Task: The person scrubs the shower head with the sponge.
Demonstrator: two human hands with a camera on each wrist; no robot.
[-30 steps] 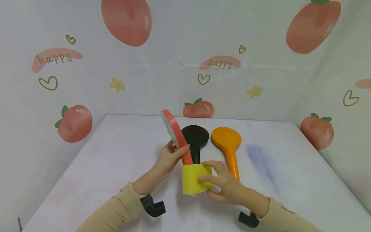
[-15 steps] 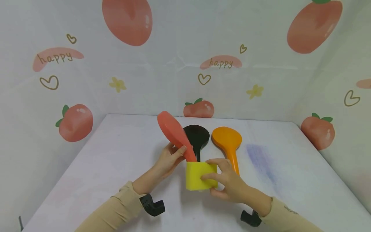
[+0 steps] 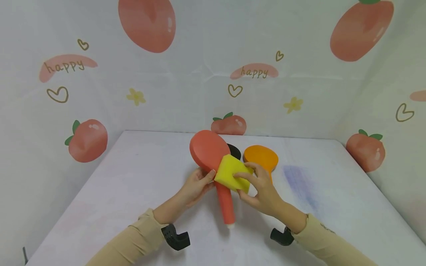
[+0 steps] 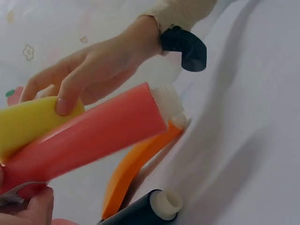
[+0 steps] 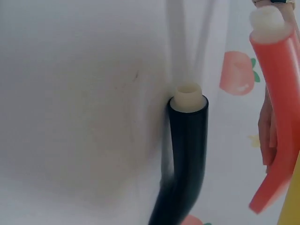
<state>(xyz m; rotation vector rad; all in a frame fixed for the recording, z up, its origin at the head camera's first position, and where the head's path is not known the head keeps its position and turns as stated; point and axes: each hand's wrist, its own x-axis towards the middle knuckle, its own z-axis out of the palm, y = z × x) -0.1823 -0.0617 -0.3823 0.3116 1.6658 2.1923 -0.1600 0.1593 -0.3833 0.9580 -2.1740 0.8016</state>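
A red shower head (image 3: 208, 149) is held up by my left hand (image 3: 196, 186), which grips it around the neck; its smooth back faces the head camera and its handle slants down to a whitish threaded end. My right hand (image 3: 264, 192) pinches a yellow sponge-like block (image 3: 234, 171) against the upper handle. In the left wrist view the yellow block (image 4: 33, 122) lies along the red handle (image 4: 98, 131), with fingertips of my right hand (image 4: 93, 70) on it. The right wrist view shows the red handle (image 5: 281, 89) and an edge of the block.
Behind the red one, a black shower head (image 3: 235, 152) lies on the white table (image 3: 139, 184), mostly covered. An orange shower head (image 3: 261, 157) lies to its right. A patterned cloth (image 3: 186, 92) hangs behind the table.
The yellow block has moved up from the handle's lower end to the upper handle with my right hand, baring the threaded end. The red shower head has turned its back toward the head camera.
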